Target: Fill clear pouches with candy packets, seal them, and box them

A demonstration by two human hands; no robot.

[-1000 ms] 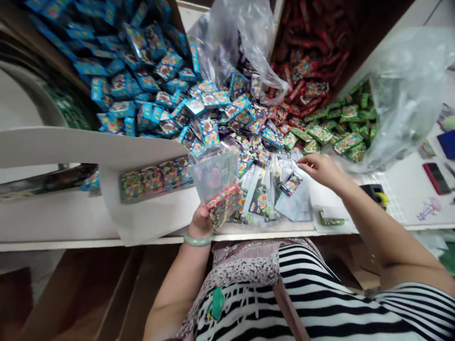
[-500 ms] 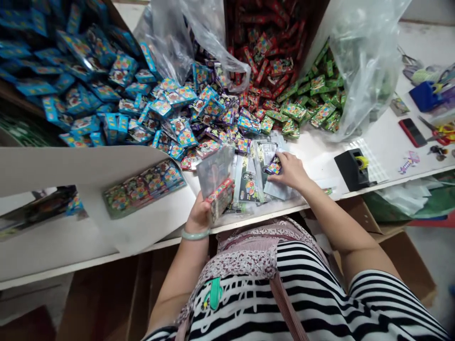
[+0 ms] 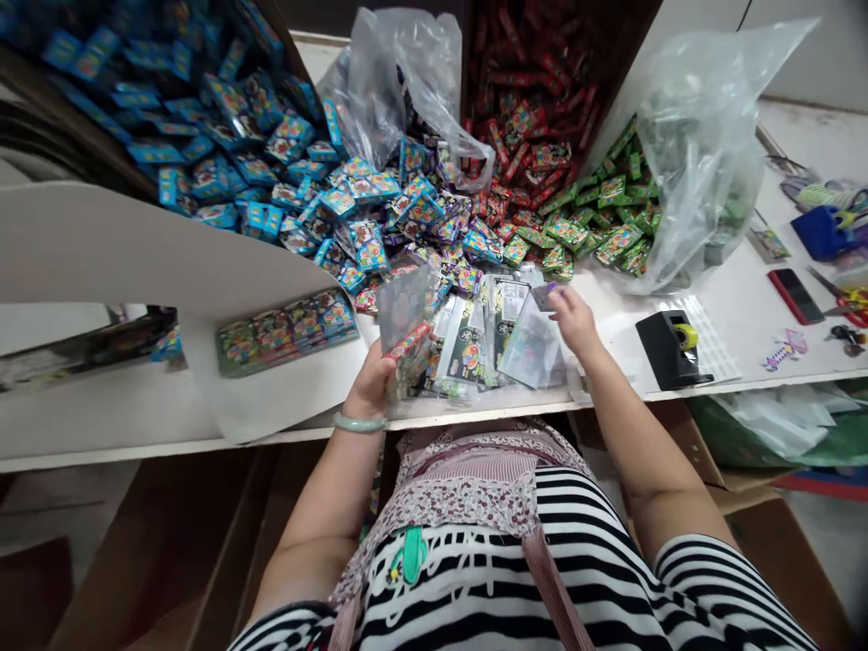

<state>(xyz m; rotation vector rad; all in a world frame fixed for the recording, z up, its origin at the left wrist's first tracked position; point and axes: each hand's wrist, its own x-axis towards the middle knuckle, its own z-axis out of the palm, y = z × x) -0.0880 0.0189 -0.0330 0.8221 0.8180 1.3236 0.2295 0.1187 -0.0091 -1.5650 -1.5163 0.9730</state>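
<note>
Heaps of blue packets (image 3: 223, 136), red packets (image 3: 529, 99) and green packets (image 3: 597, 217) crowd the table (image 3: 101, 407) behind the hands; the left hand (image 3: 370, 389) is closed round a clear pouch (image 3: 405, 312), upright, long axis vertical, with a red packet at its bottom; the right hand (image 3: 573, 321) pinches a small purple packet (image 3: 544, 296) over flat clear sleeves (image 3: 529, 348); its print is unreadable.

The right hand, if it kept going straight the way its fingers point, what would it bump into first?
Probably the loose purple packets just beyond the right hand, at the near edge of the pile, though depth is hard to judge.
</note>
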